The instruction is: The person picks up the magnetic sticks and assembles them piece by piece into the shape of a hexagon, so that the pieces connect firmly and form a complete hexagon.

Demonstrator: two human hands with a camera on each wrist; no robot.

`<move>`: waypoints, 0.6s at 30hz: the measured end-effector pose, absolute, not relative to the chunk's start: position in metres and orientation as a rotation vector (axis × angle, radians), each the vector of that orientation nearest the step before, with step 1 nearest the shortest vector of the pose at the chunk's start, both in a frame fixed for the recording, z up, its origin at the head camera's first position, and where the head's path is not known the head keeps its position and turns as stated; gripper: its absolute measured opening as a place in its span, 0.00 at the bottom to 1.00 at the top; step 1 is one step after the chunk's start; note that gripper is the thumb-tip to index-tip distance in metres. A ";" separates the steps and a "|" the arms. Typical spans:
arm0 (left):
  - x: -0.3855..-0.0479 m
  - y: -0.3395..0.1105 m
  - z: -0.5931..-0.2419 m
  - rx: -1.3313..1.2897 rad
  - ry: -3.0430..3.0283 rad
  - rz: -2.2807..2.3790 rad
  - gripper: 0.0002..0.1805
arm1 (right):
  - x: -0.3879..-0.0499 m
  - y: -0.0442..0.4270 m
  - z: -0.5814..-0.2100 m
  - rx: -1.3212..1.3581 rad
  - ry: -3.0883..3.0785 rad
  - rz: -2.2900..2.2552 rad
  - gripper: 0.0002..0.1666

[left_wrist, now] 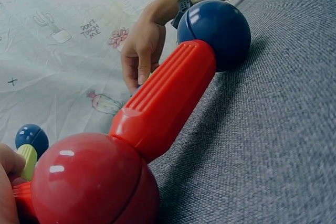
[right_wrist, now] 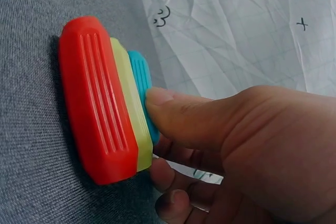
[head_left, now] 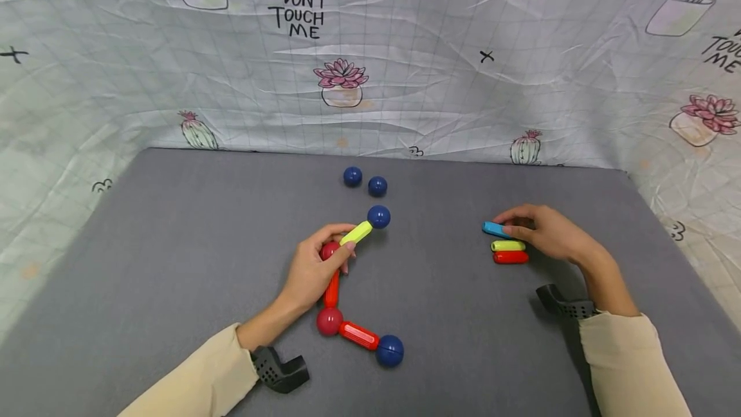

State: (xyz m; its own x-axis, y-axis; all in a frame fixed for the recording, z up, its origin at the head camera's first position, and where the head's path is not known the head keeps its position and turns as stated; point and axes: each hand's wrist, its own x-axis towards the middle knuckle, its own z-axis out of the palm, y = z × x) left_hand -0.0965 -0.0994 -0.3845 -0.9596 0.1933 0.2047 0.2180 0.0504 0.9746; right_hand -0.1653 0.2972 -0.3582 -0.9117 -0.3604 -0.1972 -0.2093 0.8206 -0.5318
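- At left on the grey tabletop (head_left: pixel 446 333), shows five pieces joined in a bend: far red ball (head_left: pixel 329 250), first red rod (head_left: pixel 331 291), near red ball (head_left: pixel 330 322), second red rod (head_left: pixel 359 335), near blue ball (head_left: pixel 390 351).
- From beside the far red ball, shows a held yellow rod (head_left: pixel 356 233) slanting away to the right, tipped with a far blue ball (head_left: pixel 379 217). Cannot tell the fit at the red end, partly covered by fingers.
- Near centre, farther back, leaves two balls unattached: left loose blue ball (head_left: pixel 352 176), right loose blue ball (head_left: pixel 377 186).
- At right, leaves three rods unattached, side by side: blue rod (head_left: pixel 496 230), loose yellow rod (head_left: pixel 507 246), loose red rod (head_left: pixel 511 257). Looks, overall, partly built.
- With the left hand (head_left: pixel 312 272), pinches the yellow rod, curling around the far red ball.
- With the right hand (head_left: pixel 552 233), pinches the blue rod between thumb and forefinger, other fingers curled loosely.
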 end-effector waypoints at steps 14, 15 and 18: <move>-0.114 -0.108 -0.410 -0.483 -2.192 -2.218 0.14 | -0.166 0.285 -0.359 -0.504 2.775 -0.710 0.19; -0.116 -0.109 -0.410 -0.500 -2.182 -2.265 0.15 | -0.166 0.284 -0.360 -0.510 2.780 -0.713 0.20; -0.122 -0.116 -0.408 -0.569 -2.174 -2.427 0.19 | -0.165 0.282 -0.363 -0.543 2.809 -0.703 0.19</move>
